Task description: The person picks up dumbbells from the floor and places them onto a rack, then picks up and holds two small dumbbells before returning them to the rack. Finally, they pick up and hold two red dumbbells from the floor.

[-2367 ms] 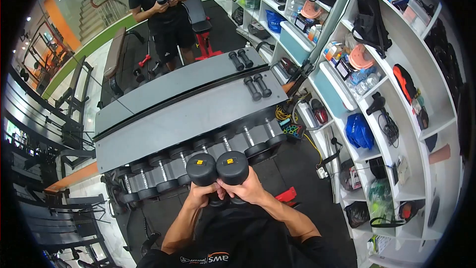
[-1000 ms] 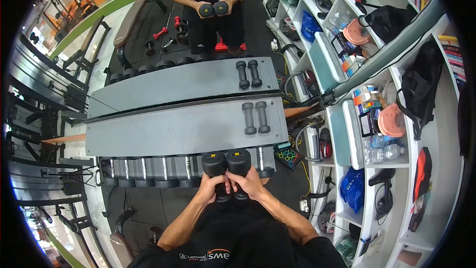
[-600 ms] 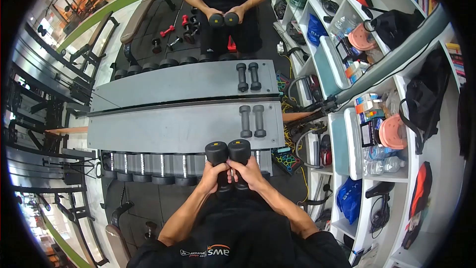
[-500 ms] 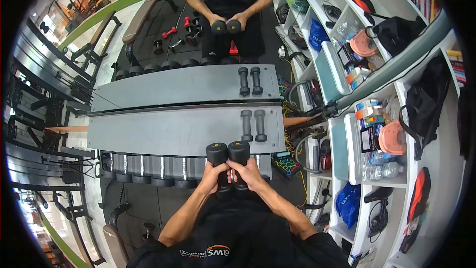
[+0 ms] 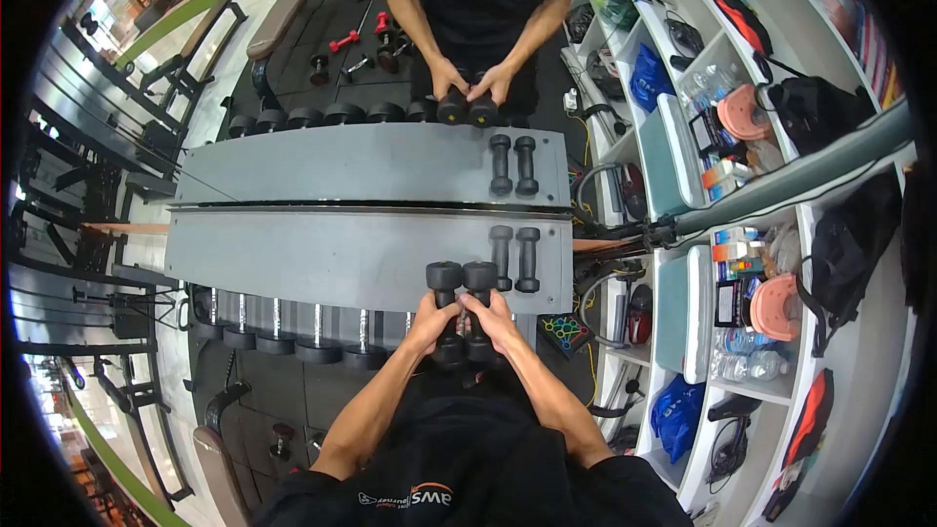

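Each of my hands is wrapped round a black dumbbell. My left hand (image 5: 429, 324) is closed on the handle of the left dumbbell (image 5: 444, 276), and my right hand (image 5: 496, 324) on that of the right dumbbell (image 5: 479, 276). The two lie side by side and parallel, their far heads over the front edge of the grey shelf top (image 5: 293, 259). Just beyond, a pair of smaller dark dumbbells (image 5: 528, 260) rests on that shelf top. A mirror behind it reflects my hands and both dumbbells (image 5: 467, 109).
Below the shelf top runs a rack row of larger dumbbells (image 5: 317, 346) with chrome handles. White shelving (image 5: 771, 385) at the right holds bottles, bags and a pink container (image 5: 778, 307). A bench (image 5: 220, 468) stands at lower left, near a dumbbell on the dark floor.
Both hands have carried the dumbbells forward, so their far heads now overlap the shelf top's front edge. The dumbbells' handles show more lengthwise, and the camera view has shifted slightly.
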A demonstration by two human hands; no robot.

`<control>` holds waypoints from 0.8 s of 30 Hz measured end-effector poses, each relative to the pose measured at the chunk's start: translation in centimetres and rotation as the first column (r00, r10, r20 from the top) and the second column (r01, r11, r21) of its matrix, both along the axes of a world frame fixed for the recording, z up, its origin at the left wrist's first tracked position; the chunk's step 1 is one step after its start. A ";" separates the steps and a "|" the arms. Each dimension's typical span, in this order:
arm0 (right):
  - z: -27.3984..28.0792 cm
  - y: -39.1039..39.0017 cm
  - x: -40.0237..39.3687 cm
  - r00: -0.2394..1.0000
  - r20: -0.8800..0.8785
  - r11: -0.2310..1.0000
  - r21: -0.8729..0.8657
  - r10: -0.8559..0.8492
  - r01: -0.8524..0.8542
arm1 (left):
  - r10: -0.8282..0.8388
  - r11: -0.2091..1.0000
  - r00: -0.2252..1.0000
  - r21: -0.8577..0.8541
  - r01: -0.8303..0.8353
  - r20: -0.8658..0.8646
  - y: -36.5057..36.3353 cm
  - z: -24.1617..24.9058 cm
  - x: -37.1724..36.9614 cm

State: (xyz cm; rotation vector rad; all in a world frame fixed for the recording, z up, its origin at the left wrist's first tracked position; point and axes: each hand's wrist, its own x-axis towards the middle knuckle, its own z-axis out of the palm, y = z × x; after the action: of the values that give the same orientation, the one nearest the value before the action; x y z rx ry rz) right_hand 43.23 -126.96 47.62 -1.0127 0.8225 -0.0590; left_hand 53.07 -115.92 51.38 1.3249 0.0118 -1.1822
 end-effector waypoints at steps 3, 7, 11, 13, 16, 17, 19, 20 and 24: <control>-1.5 -0.9 1.4 0.999 -0.040 0.999 -0.050 -0.018 0.015 | 0.001 1.000 0.996 0.030 -0.004 0.086 -0.9 -1.4 1.2; -1.5 -2.5 3.0 0.999 -0.021 0.992 -0.118 0.040 -0.042 | -0.041 0.996 0.969 0.091 0.019 0.245 -2.2 -5.1 3.1; -3.3 -4.1 4.6 0.988 -0.132 0.954 -0.278 0.080 -0.114 | -0.086 0.988 0.946 0.147 0.041 0.314 -3.4 -8.6 4.9; -10.7 -4.9 4.9 0.994 -0.089 0.933 -0.348 0.063 -0.090 | -0.118 0.981 0.940 0.185 0.061 0.320 -4.4 -9.0 5.8; -11.3 -5.6 5.5 0.994 -0.098 0.924 -0.371 0.055 -0.087 | -0.130 0.972 0.928 0.228 0.050 0.349 -5.4 -10.5 6.5; -11.1 -6.0 5.8 0.994 -0.093 0.937 -0.339 0.059 -0.087 | -0.136 0.968 0.931 0.245 0.052 0.339 -5.8 -11.0 6.9; -11.9 -6.0 5.7 0.992 -0.114 0.942 -0.325 0.050 -0.085 | -0.150 0.957 0.940 0.285 0.059 0.307 -6.3 -10.8 7.3; -12.8 -6.0 5.9 0.990 -0.135 0.931 -0.353 0.044 -0.089 | -0.143 0.958 0.932 0.283 0.047 0.332 -6.4 -12.6 7.5; -14.6 -6.6 6.8 0.988 -0.153 0.930 -0.363 0.000 -0.056 | -0.232 0.923 0.865 0.380 0.053 0.444 -7.0 -13.8 8.4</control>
State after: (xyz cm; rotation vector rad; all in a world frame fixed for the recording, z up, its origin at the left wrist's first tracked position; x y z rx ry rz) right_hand 50.01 -133.52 33.00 -1.3955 0.9564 -0.1164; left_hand 61.49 -122.87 37.62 1.9523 -0.2515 -0.9680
